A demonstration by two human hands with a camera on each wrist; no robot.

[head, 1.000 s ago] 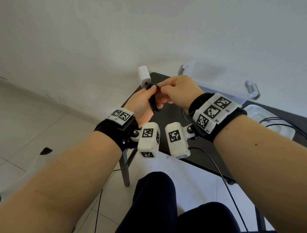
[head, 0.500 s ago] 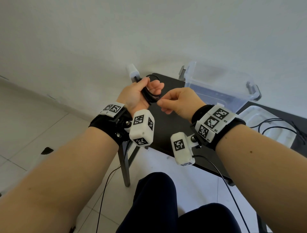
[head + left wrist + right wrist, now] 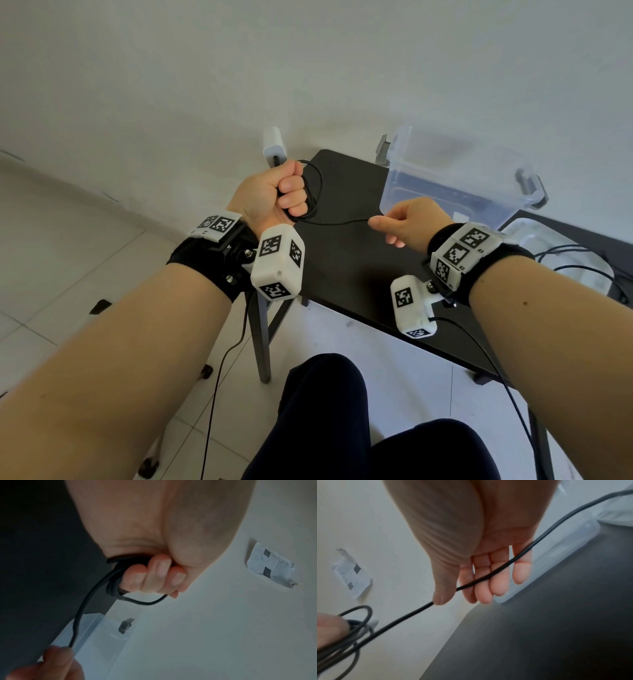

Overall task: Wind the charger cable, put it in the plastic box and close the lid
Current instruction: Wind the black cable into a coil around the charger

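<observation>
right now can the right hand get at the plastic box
Probably yes: the right hand sits just in front of the open plastic box with nothing between, though its fingers are pinching the cable.

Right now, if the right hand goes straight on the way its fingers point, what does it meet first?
Probably the left hand gripping the coiled black charger cable; the right hand points leftward along the stretched strand, with only air between, though depth is uncertain.

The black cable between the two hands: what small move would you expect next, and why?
Probably the right hand carries its stretch of cable over to the left hand to lay one more loop. The left hand already grips a bundle of coils, the loose strand runs across the right hand's fingers, and the plastic box stands open.
</observation>
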